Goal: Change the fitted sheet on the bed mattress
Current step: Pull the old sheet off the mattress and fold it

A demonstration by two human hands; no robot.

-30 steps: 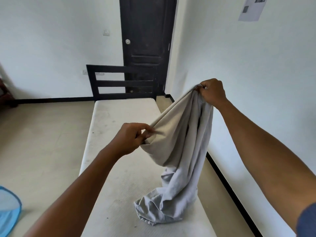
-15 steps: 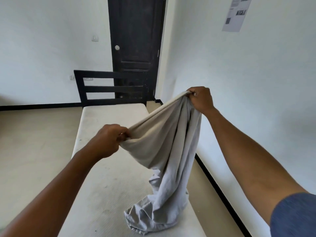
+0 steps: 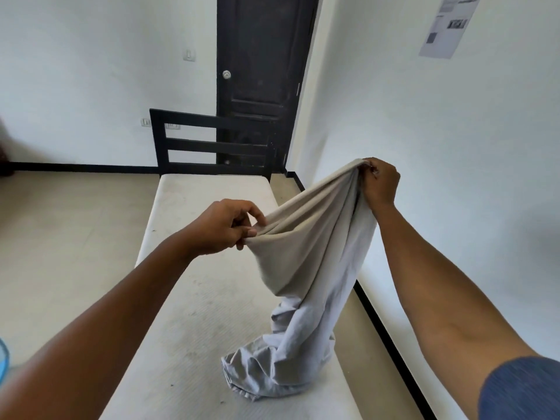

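A light grey fitted sheet [image 3: 309, 262] hangs bunched between my two hands above the bare white mattress [image 3: 194, 298]. My left hand [image 3: 225, 227] pinches its edge at the lower left. Higher up and to the right, my right hand [image 3: 380, 183] grips another part of the edge. The sheet's lower end lies crumpled on the mattress near its right side, with an elastic hem showing at the bottom.
A black slatted headboard [image 3: 212, 144] stands at the mattress's far end, with a dark door [image 3: 260, 71] behind it. A white wall runs close along the right side, with a narrow strip of floor between. Beige floor [image 3: 66, 237] spreads to the left. A blue object [image 3: 3, 362] shows at the left edge.
My right hand has dropped slightly and moved right. My left hand keeps its pinch on the edge, with its fingers spread more. The view has shifted a little.
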